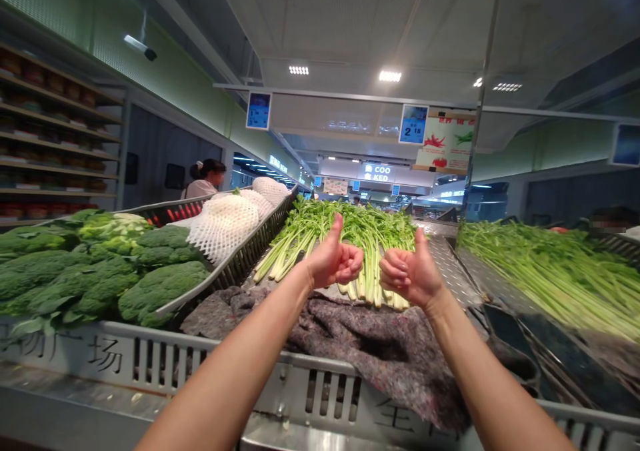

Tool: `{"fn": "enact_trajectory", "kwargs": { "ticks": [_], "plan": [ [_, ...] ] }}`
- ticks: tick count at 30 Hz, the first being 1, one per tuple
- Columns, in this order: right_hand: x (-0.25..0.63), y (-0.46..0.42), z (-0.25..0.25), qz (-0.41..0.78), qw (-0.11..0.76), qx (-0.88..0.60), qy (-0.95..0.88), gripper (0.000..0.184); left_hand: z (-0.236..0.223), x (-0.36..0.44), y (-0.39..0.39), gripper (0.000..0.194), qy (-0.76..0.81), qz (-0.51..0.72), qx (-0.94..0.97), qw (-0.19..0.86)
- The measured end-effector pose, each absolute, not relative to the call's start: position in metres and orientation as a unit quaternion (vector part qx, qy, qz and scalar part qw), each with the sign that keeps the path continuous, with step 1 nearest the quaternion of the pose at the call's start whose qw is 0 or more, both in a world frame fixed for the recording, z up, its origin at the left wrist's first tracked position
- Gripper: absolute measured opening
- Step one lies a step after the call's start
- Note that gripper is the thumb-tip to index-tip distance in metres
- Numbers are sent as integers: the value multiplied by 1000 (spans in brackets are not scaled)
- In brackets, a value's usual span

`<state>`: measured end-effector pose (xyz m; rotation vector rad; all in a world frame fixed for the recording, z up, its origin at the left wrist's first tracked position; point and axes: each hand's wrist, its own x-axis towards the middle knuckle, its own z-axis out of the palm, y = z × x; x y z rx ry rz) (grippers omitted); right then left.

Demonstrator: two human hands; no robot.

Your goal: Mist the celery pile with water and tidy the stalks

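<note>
My left hand [336, 259] is raised in front of the celery, its fingers curled into a fist and its thumb pointing up. Facing it, a short gap away, my right hand [413, 271] makes the same thumbs-up fist. Neither one appears to hold anything. Behind both hands lies a spread of leafy celery [367, 227], pale stalk ends toward me. A crumpled grey-brown felt cloth [350, 324] lies below the hands, draped over the front rail of the display.
Broccoli [95, 271] fills the left section, beside cauliflower-like heads in white foam nets [223, 224]. A black slatted divider [245, 247] separates them from the celery. A mirror [550, 271] stands on the right. Price signs [414, 124] hang overhead. A person [204, 179] is at the back left.
</note>
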<state>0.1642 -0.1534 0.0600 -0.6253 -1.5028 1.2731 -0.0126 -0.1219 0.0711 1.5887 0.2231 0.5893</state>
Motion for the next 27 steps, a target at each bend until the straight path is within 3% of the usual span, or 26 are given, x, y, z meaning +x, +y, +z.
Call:
{"fn": "enact_trajectory", "kwargs": {
  "ticks": [8, 15, 18, 22, 25, 27],
  "plan": [
    [159, -154, 50, 589, 496, -201, -605, 67, 58, -15, -120, 77, 108, 244, 698, 665],
    [154, -143, 40, 665, 465, -112, -574, 67, 42, -27, -120, 76, 209, 268, 698, 630],
    [156, -132, 32, 677, 473, -104, -555, 65, 38, -52, -121, 71, 280, 414, 665, 555],
    [157, -115, 18, 667, 508, -153, -524, 61, 33, -96, -114, 46, 215, 761, 427, 438],
    [148, -107, 6, 635, 494, -240, -543, 51, 14, -114, -104, 36, 272, 745, 432, 430],
    [134, -105, -2, 588, 441, -316, -600, 41, -3, -115, -98, 48, 319, 674, 528, 406]
  ]
}}
